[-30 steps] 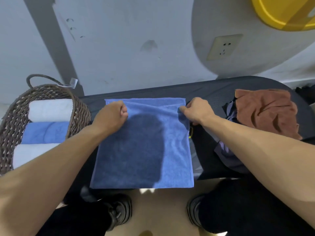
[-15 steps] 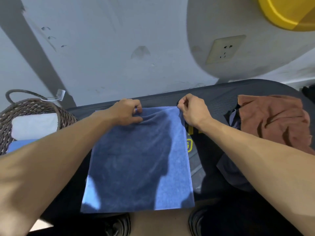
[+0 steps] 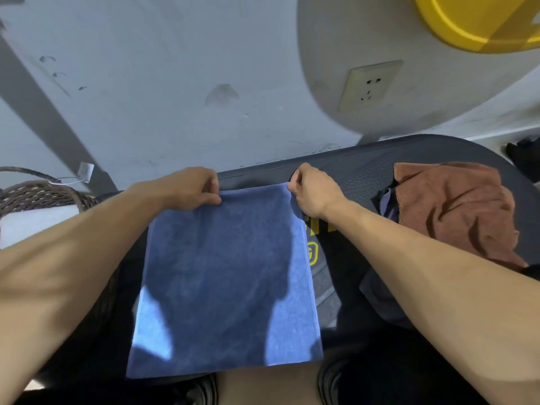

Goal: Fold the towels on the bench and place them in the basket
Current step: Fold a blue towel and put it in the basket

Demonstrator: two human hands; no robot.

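Observation:
A blue towel (image 3: 225,282) lies spread on the dark bench (image 3: 362,173), its near edge hanging over the front. My left hand (image 3: 190,187) pinches the towel's far left corner. My right hand (image 3: 314,191) pinches the far right corner. Both corners sit near the bench's back edge. The wicker basket (image 3: 43,194) stands at the far left, mostly cut off, with a white rolled towel (image 3: 35,223) showing inside it.
A crumpled rust-brown towel (image 3: 455,206) lies on the bench at the right, over a dark purple-grey cloth (image 3: 385,206). A grey wall with a socket (image 3: 371,84) rises behind the bench. My shoes (image 3: 201,390) show below the towel.
Both hands have carried the towel's far edge farther toward the back of the bench. The view has shifted, so the basket now sits mostly out of frame at the left.

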